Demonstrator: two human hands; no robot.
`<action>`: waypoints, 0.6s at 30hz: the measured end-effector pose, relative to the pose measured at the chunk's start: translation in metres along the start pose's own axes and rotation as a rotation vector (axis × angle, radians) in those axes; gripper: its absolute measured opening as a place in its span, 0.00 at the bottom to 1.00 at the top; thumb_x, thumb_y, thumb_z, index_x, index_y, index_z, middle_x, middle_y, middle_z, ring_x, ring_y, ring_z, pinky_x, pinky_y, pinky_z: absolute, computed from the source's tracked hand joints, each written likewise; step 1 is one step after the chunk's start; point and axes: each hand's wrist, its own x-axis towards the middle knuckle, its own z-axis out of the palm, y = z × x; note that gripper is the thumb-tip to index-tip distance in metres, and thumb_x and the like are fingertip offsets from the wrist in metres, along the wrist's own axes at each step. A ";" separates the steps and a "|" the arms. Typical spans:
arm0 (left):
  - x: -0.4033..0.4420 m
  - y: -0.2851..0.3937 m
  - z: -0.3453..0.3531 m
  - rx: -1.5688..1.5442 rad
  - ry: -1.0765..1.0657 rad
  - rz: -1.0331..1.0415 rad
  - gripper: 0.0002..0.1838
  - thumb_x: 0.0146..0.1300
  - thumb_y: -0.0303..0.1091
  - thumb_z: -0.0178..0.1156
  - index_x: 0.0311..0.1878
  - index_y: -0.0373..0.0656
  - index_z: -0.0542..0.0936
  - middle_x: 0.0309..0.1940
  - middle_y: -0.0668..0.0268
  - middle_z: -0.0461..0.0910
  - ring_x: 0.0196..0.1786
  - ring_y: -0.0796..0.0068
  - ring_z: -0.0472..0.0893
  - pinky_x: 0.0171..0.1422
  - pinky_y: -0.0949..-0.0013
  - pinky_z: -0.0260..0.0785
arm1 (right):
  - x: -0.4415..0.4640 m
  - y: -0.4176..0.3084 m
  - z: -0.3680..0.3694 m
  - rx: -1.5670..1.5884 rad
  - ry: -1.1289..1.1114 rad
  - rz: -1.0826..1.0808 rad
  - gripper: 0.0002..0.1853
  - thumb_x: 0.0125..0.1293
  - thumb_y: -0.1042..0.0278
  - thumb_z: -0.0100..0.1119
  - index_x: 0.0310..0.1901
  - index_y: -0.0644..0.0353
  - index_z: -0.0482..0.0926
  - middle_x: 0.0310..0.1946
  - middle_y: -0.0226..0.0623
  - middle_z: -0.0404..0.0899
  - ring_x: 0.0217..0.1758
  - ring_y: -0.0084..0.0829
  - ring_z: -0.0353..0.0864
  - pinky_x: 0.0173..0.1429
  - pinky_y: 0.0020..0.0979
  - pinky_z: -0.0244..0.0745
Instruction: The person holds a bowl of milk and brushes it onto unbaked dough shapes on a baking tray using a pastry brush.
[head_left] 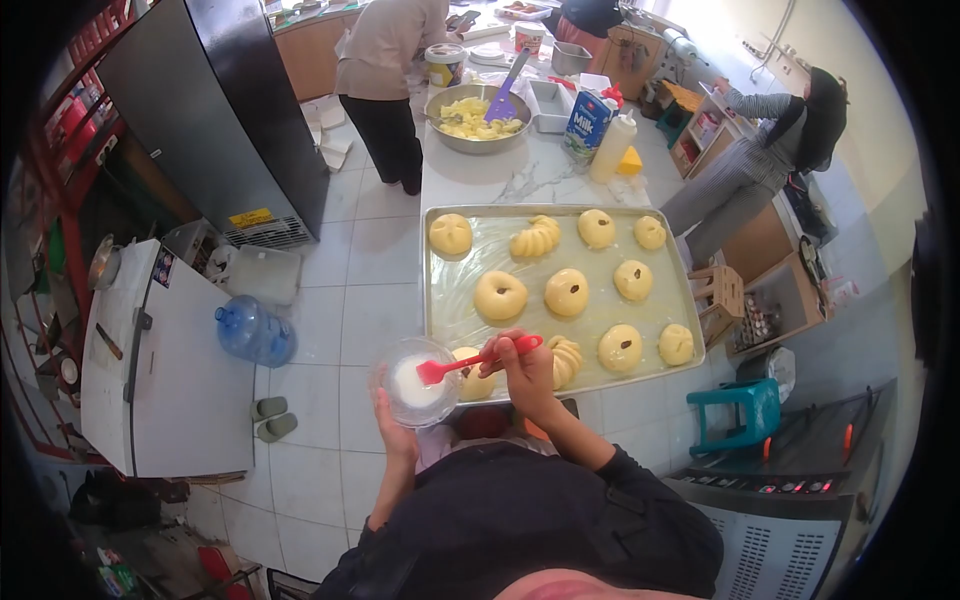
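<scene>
My left hand (397, 425) holds a clear bowl (440, 402) of white liquid just off the tray's front left corner. A red pastry brush (480, 358) is gripped in my right hand (522, 372), its head dipping into the bowl. Beyond my hands lies a large metal baking tray (465, 325) with several shaped dough pieces in rows. One ring-shaped dough piece (500, 295) sits near the middle, and a twisted dough piece (535, 237) lies at the back. My right hand and the bowl partly cover the front dough pieces.
Behind the tray stand a metal bowl (477, 140) with yellow chunks and a purple spatula (506, 88), a milk carton (588, 125) and a squeeze bottle (613, 147). One person (385, 80) stands at the table's far left, another (765, 150) at right. A teal stool (735, 410) is on the floor.
</scene>
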 end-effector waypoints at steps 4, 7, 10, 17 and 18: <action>-0.001 0.002 0.001 -0.031 -0.010 -0.008 0.23 0.67 0.41 0.34 0.62 0.41 0.57 0.61 0.58 0.58 0.64 0.63 0.59 0.66 0.61 0.52 | -0.001 -0.008 0.000 0.085 0.029 -0.029 0.11 0.68 0.66 0.41 0.36 0.67 0.67 0.30 0.41 0.74 0.27 0.25 0.77 0.32 0.24 0.77; 0.000 0.003 0.001 -0.031 -0.011 -0.010 0.23 0.67 0.41 0.34 0.62 0.41 0.57 0.61 0.58 0.58 0.64 0.63 0.59 0.66 0.61 0.52 | -0.001 -0.010 0.001 0.122 0.029 -0.048 0.11 0.68 0.66 0.41 0.36 0.67 0.67 0.30 0.41 0.74 0.27 0.25 0.77 0.33 0.25 0.77; -0.001 0.004 0.003 -0.035 -0.008 -0.013 0.23 0.67 0.41 0.34 0.62 0.41 0.57 0.61 0.58 0.58 0.64 0.63 0.59 0.66 0.61 0.52 | 0.002 -0.004 0.002 0.057 0.006 0.005 0.11 0.68 0.66 0.40 0.36 0.67 0.67 0.30 0.40 0.74 0.27 0.24 0.77 0.33 0.25 0.78; -0.002 0.004 0.000 -0.035 -0.001 -0.007 0.23 0.67 0.42 0.34 0.62 0.42 0.57 0.61 0.59 0.58 0.64 0.63 0.59 0.66 0.61 0.52 | -0.004 0.005 0.006 0.050 0.057 -0.004 0.11 0.68 0.66 0.40 0.36 0.67 0.67 0.29 0.39 0.73 0.28 0.23 0.76 0.34 0.25 0.77; -0.002 0.004 -0.001 -0.038 0.010 -0.014 0.23 0.67 0.42 0.34 0.62 0.42 0.57 0.61 0.59 0.58 0.64 0.63 0.59 0.66 0.61 0.52 | -0.005 0.003 0.006 0.036 0.063 0.021 0.12 0.68 0.65 0.40 0.36 0.67 0.67 0.29 0.39 0.73 0.28 0.23 0.76 0.34 0.25 0.77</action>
